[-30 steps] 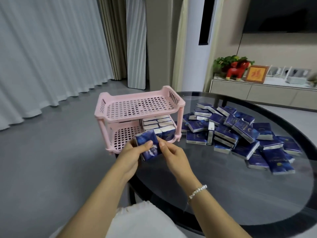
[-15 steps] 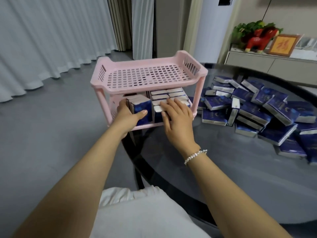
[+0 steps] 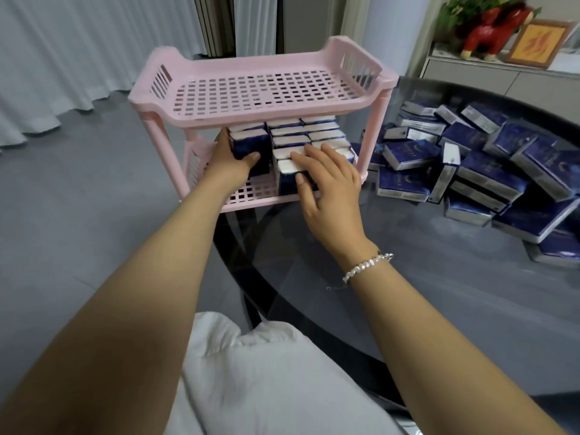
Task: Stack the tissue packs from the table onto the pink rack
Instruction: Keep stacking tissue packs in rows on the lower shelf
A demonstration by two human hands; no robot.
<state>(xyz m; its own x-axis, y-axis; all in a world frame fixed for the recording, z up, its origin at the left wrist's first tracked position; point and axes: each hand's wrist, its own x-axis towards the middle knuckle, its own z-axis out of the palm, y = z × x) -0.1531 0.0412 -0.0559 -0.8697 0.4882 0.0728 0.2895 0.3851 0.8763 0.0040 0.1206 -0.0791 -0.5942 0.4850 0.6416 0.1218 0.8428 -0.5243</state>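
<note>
A two-tier pink rack (image 3: 351,65) stands at the near left edge of the dark glass table (image 3: 439,293). Its top shelf holds nothing. On the lower shelf several blue tissue packs (image 3: 317,133) stand upright in rows. My left hand (image 3: 230,163) reaches under the top shelf and grips an upright blue pack (image 3: 251,144) at the left of the rows. My right hand (image 3: 326,180) lies on the front packs, fingers on their tops and thumb against the front pack (image 3: 287,177). A loose heap of blue packs (image 3: 483,171) lies on the table to the right.
Behind the table stands a low cabinet (image 3: 502,73) with a red figurine (image 3: 492,32), a plant and a framed picture (image 3: 536,42). White curtains (image 3: 78,51) hang at the left over grey floor. My white-clothed lap (image 3: 266,381) sits below the table edge.
Both hands carried the pack from in front of the rack into the lower shelf. The view has come closer to the rack, and my right hand now rests on the front packs.
</note>
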